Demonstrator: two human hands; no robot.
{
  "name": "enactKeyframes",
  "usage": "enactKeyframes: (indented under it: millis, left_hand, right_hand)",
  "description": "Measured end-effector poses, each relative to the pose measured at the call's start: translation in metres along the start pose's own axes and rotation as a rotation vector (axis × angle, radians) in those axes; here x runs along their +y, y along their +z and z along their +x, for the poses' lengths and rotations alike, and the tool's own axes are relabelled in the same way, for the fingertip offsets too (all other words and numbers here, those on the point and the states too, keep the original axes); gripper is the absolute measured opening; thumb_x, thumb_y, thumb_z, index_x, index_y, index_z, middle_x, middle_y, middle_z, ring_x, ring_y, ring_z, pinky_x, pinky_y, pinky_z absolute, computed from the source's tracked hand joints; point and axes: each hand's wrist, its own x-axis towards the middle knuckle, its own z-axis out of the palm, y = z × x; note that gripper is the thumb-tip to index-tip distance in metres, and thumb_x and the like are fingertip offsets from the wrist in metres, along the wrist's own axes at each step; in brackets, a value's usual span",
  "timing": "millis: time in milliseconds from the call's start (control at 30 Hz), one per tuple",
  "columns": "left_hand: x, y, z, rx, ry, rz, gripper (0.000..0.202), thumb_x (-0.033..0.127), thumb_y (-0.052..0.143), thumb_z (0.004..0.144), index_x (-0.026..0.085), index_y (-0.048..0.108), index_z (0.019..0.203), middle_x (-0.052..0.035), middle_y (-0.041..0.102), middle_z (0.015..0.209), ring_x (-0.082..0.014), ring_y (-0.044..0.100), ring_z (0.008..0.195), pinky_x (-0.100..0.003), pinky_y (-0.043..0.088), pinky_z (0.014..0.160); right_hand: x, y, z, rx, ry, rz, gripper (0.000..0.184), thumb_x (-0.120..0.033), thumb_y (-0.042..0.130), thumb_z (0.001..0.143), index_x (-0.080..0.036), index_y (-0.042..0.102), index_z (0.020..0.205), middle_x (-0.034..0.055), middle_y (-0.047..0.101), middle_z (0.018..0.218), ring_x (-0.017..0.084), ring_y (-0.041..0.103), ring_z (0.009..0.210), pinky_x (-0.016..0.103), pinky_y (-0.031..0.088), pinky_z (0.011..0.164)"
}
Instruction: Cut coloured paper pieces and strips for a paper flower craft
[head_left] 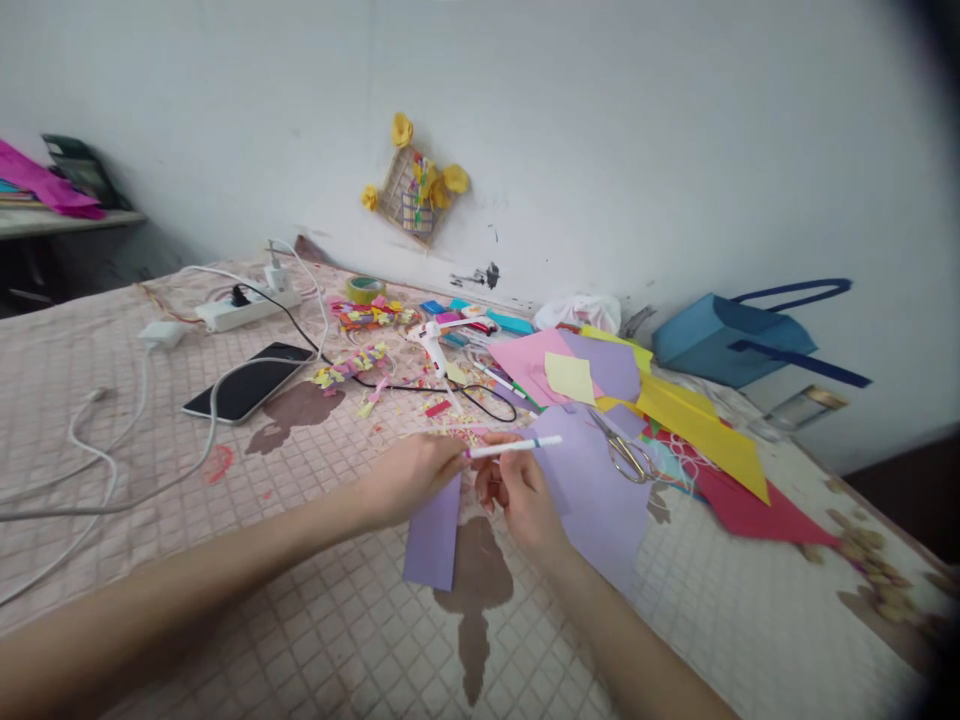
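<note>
A slim white pen-like stick, with a pinkish tip on the left and a dark ring near its right end, lies between my two hands. My left hand is closed on its left end. My right hand is closed too, its fingers curled against the stick's underside. Below my left hand a narrow purple paper strip reaches toward me. Right of my right hand rests a large purple paper sheet, and gold-handled scissors lie at its far edge.
A white glue gun with a black cord stands beyond my hands among paper scraps. At left are a tablet, white cables and a power strip. Coloured sheets and a blue paper bag are at right.
</note>
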Motion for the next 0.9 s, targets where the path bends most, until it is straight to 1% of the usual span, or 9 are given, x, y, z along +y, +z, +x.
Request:
enactKeyframes:
  millis: [67, 133, 267, 400, 533, 633, 767, 833, 900]
  left_hand:
    - [-0.014, -0.005, 0.010, 0.073, -0.064, 0.068, 0.029, 0.029, 0.032, 0.091, 0.015, 0.057, 0.088, -0.0079, 0.063, 0.080, -0.0190, 0.059, 0.075, -0.028, 0.042, 0.065]
    - [-0.030, -0.009, 0.024, 0.096, -0.020, 0.111, 0.027, 0.026, 0.033, 0.090, 0.016, 0.056, 0.096, -0.0097, 0.063, 0.090, -0.0207, 0.060, 0.084, -0.030, 0.043, 0.071]
    - [-0.056, -0.014, 0.063, 0.138, -0.019, 0.202, 0.026, 0.020, 0.031, 0.089, 0.014, 0.056, 0.096, -0.0114, 0.063, 0.088, -0.0214, 0.060, 0.082, -0.032, 0.044, 0.072]
    - [-0.061, -0.016, 0.116, 0.169, 0.005, 0.207, 0.025, 0.019, 0.037, 0.088, 0.015, 0.054, 0.105, -0.0129, 0.060, 0.102, -0.0223, 0.056, 0.096, -0.033, 0.042, 0.083]
    - [-0.057, -0.017, 0.151, 0.207, -0.033, 0.206, 0.046, 0.020, 0.047, 0.082, 0.007, 0.040, 0.125, -0.0216, 0.050, 0.119, -0.0286, 0.047, 0.110, -0.039, 0.037, 0.089]
    - [-0.053, -0.019, 0.145, 0.176, -0.013, 0.193, 0.037, 0.021, 0.047, 0.081, 0.010, 0.049, 0.116, -0.0161, 0.054, 0.115, -0.0247, 0.050, 0.105, -0.033, 0.038, 0.087]
    - [-0.052, -0.017, 0.104, 0.015, -0.025, 0.177, 0.013, 0.020, 0.052, 0.072, 0.014, 0.061, 0.079, -0.0063, 0.062, 0.077, -0.0181, 0.057, 0.071, -0.026, 0.041, 0.064]
    - [-0.052, -0.014, 0.082, -0.130, -0.054, 0.202, 0.008, 0.018, 0.057, 0.066, 0.015, 0.060, 0.072, -0.0044, 0.062, 0.074, -0.0174, 0.055, 0.068, -0.025, 0.038, 0.060]
    - [-0.053, -0.012, 0.066, -0.183, -0.070, 0.202, 0.008, 0.016, 0.057, 0.065, 0.014, 0.060, 0.071, -0.0038, 0.061, 0.073, -0.0161, 0.053, 0.065, -0.024, 0.036, 0.057]
  right_hand:
    - [-0.001, -0.005, 0.003, 0.014, 0.025, 0.054, 0.037, -0.054, 0.048, 0.080, -0.020, 0.049, 0.094, -0.0012, 0.056, 0.070, 0.008, 0.048, 0.047, 0.020, 0.035, 0.039]
    - [-0.002, -0.009, 0.005, 0.075, 0.058, 0.087, 0.037, -0.053, 0.051, 0.079, -0.020, 0.051, 0.094, -0.0009, 0.057, 0.073, 0.008, 0.048, 0.047, 0.019, 0.034, 0.038]
    - [-0.001, -0.012, 0.006, 0.134, 0.096, 0.125, 0.036, -0.052, 0.050, 0.080, -0.017, 0.053, 0.088, -0.0007, 0.056, 0.066, 0.007, 0.046, 0.046, 0.018, 0.032, 0.038]
    - [0.000, -0.012, 0.004, 0.106, 0.112, 0.126, 0.035, -0.051, 0.050, 0.080, -0.017, 0.055, 0.086, -0.0008, 0.057, 0.065, 0.007, 0.046, 0.046, 0.018, 0.033, 0.038]
    - [-0.002, -0.017, 0.003, 0.089, 0.113, 0.089, 0.034, -0.051, 0.049, 0.081, -0.018, 0.055, 0.086, -0.0013, 0.056, 0.066, 0.007, 0.045, 0.046, 0.018, 0.032, 0.039]
    - [-0.005, -0.024, 0.004, 0.107, 0.112, 0.052, 0.032, -0.049, 0.052, 0.080, -0.017, 0.055, 0.083, -0.0011, 0.055, 0.066, 0.007, 0.045, 0.048, 0.018, 0.032, 0.039]
    - [-0.009, -0.029, 0.006, 0.130, 0.130, 0.019, 0.027, -0.045, 0.057, 0.077, -0.018, 0.055, 0.077, -0.0017, 0.055, 0.064, 0.007, 0.044, 0.048, 0.019, 0.032, 0.040]
    - [-0.010, -0.030, 0.007, 0.133, 0.130, 0.012, 0.025, -0.043, 0.058, 0.076, -0.018, 0.056, 0.076, -0.0021, 0.054, 0.064, 0.007, 0.044, 0.048, 0.019, 0.032, 0.041]
    - [-0.012, -0.030, 0.007, 0.131, 0.117, 0.000, 0.023, -0.041, 0.058, 0.076, -0.018, 0.057, 0.075, -0.0022, 0.054, 0.064, 0.007, 0.044, 0.048, 0.019, 0.032, 0.041]
